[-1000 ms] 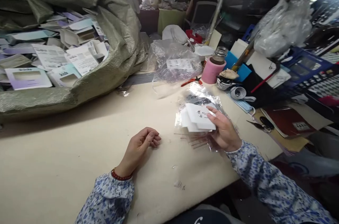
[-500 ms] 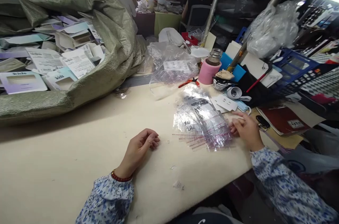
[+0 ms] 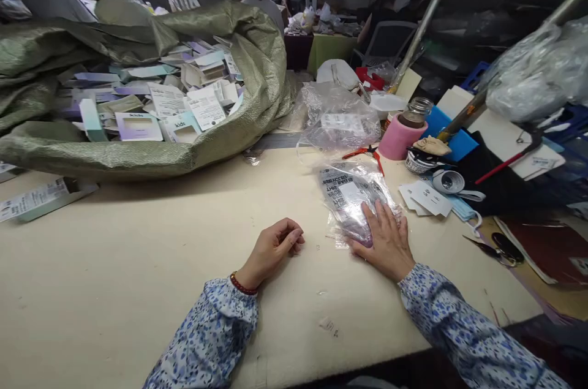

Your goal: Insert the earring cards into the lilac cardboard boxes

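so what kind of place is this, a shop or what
Probably a packing workshop, not a shop: a big woven sack spilling printed card packaging, a stack of clear zip bags on the worktable, and other people seated at tables behind.

My left hand (image 3: 275, 245) lies curled in a loose fist, and my right hand (image 3: 384, 241) lies flat with its fingers spread, both arms bent inward

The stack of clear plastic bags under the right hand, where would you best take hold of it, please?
Probably the far printed end of the clear plastic bags, pinched from above: the right hand lies flat on the near end, and the far end lies free on the table.
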`<state>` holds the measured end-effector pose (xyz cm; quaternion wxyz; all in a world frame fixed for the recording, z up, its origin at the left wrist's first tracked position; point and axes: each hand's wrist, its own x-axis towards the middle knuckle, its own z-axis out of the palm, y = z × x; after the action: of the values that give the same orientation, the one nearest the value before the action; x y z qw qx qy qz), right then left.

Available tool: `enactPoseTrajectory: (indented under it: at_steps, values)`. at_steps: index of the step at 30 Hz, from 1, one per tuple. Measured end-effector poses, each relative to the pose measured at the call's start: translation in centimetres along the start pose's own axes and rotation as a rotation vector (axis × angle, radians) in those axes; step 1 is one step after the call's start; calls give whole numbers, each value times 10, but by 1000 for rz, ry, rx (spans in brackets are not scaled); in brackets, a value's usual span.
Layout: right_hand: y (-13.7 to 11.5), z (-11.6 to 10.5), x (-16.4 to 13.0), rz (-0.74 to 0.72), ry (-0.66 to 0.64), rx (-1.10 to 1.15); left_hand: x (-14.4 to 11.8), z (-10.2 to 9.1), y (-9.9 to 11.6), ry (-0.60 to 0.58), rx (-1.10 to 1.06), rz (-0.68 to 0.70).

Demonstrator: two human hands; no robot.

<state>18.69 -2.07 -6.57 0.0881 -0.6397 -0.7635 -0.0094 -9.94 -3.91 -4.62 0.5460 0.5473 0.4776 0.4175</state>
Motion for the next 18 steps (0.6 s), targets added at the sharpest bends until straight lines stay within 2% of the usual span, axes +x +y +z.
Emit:
enactPoseTrajectory:
  at_steps: [6, 9, 14, 18]
  values:
    - [-4, 1, 60, 49, 0, -3, 0, 0, 0, 4, -39, 17]
    - [4, 5, 73, 69, 38, 18, 0, 0, -1, 1, -58, 14]
    - [21, 3, 53, -75, 32, 6, 0, 0, -4, -13, -54, 16]
    - [8, -16, 31, -249, 198, -11, 1, 1, -5, -8, -45, 19]
